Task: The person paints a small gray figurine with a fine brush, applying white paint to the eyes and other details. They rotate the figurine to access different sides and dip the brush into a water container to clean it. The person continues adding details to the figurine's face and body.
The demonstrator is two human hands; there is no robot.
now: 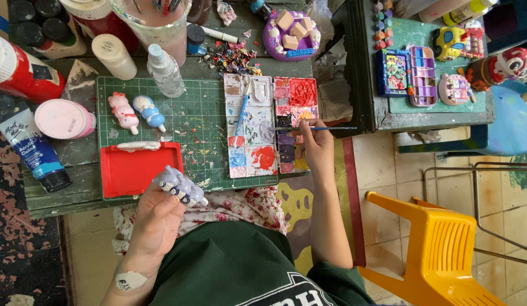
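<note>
My left hand (159, 218) grips a small lilac plaster figurine (180, 187) just in front of the red tray (130, 170). Over the paint palettes, my right hand (314, 148) holds a thin blue-handled paintbrush (323, 128), whose tip lies on the palette with red and purple wells (295, 96). A white mixing palette (252, 127), smeared with blue and red paint, has another blue brush lying on it. Both palettes sit at the right end of the green cutting mat (195, 124).
A pink figurine (123, 112) and a blue figurine (150, 112) lie on the mat beside a spray bottle (164, 71). Paint bottles and a blue tube (34, 150) crowd the left. To the right are a yellow plastic chair (439, 249) and a side table (433, 110) with painted figures.
</note>
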